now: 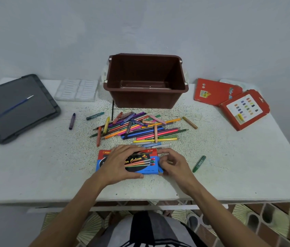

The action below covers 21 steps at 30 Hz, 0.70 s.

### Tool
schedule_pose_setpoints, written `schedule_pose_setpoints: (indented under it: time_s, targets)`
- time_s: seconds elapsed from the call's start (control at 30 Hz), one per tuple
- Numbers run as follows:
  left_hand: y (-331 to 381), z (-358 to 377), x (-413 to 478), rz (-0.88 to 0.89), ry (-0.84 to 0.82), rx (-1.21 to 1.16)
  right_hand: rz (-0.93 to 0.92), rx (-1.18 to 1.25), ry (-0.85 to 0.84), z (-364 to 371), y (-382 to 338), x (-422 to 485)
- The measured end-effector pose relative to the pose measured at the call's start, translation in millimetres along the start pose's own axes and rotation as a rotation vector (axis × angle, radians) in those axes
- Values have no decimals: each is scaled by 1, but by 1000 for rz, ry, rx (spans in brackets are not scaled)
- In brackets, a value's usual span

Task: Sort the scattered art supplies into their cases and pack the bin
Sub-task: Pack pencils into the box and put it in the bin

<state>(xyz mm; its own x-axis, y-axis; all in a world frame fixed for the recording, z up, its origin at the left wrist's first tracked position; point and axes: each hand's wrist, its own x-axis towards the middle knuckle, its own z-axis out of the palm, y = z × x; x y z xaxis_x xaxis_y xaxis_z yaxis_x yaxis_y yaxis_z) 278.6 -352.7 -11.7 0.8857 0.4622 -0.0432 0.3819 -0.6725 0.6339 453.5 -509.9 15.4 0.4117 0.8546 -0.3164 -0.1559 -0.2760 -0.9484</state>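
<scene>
A red and blue pen box lies flat on the table near the front edge. My left hand grips it from above, fingers over its far edge and thumb under the near edge. My right hand has curled fingers at the box's right end, on its flap. Behind the box lies a pile of several coloured pens, pencils and crayons. A brown plastic bin stands open behind the pile.
Two red crayon cases lie at the right. A white plastic tray and a grey lid with a blue brush sit at the left. Loose crayons: purple, teal, green.
</scene>
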Motion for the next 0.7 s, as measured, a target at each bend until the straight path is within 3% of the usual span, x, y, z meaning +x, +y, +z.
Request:
schedule_pose_setpoints:
  time_s: [0.17, 0.37, 0.7]
  targets:
    - [-3, 1, 0, 5, 22, 10, -49, -72, 42, 3, 1, 0]
    - [-4, 5, 1, 3, 35, 21, -14, 35, 150, 13, 8, -4]
    - [-6, 10, 2, 24, 35, 47, -66, -246, 321, 23, 13, 4]
